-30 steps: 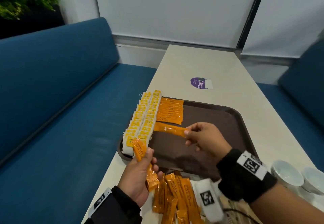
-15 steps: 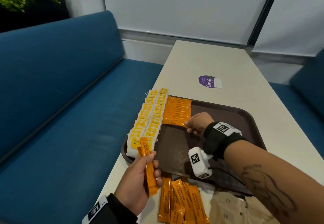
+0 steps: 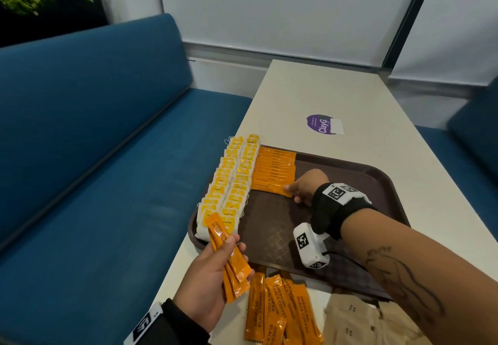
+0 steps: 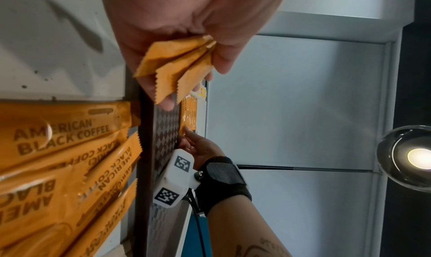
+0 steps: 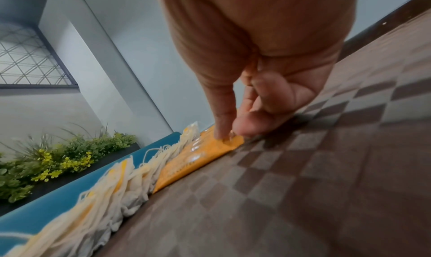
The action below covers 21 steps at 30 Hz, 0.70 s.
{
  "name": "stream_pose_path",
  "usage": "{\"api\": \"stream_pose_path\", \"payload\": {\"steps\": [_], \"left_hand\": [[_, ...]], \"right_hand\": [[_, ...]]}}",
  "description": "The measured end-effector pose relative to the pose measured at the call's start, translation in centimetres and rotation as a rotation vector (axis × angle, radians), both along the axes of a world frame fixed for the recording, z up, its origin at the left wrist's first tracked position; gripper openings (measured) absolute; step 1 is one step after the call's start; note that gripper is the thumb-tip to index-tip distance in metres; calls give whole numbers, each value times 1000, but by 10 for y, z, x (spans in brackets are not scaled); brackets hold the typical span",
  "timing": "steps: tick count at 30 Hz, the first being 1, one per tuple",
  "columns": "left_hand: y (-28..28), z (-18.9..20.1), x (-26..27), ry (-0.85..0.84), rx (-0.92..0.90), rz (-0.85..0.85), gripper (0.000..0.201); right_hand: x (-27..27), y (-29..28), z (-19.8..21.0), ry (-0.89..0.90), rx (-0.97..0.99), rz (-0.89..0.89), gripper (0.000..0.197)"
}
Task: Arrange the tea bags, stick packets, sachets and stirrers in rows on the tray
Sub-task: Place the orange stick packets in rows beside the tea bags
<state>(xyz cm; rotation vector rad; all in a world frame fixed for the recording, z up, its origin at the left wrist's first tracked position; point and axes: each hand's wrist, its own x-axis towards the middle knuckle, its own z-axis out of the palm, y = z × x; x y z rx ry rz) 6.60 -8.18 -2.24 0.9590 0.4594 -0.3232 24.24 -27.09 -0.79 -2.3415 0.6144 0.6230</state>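
Observation:
A brown tray (image 3: 388,182) lies on the table. Two rows of yellow-tagged tea bags (image 3: 231,182) run along its left side. Beside them is a row of orange stick packets (image 3: 275,166). My right hand (image 3: 301,189) reaches over the tray and pinches the right end of the nearest stick packet (image 3: 270,188), which lies flat at the front of that row; the thumb and a finger (image 5: 221,130) sit on that end. My left hand (image 3: 215,269) hovers by the tray's near left corner, gripping a fanned bundle of stick packets (image 3: 230,261) (image 4: 177,67).
Several loose stick packets (image 3: 280,309) lie on the table in front of the tray, with brown paper sachets (image 3: 363,323) to their right. A purple sticker (image 3: 322,124) is on the table beyond the tray. Blue benches (image 3: 94,156) flank the table.
My right hand carried one stick packet from mid-air above the tray to the front of the packet row and laid it flat. The left hand keeps its bundle, barely moved.

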Motion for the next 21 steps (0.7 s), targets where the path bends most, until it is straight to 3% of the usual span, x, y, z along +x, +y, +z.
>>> {"api": "stream_pose_path", "payload": {"steps": [3,8,14,21], "left_hand": [[0,2,-2,-30,58,-16,28],[-6,8,-6,-51,26,-37,34],[-17,10,-15,-72,-16,-5,27],[-26,13,-24,-89,-13,-51,14]], "right_hand": [[-10,-5,11,-93,92,-25,25],[-63,-6,37,-295,280,144,17],[-155,11,45,-123,511,327,22],[-191,28,27,-213,627,224,16]]}}
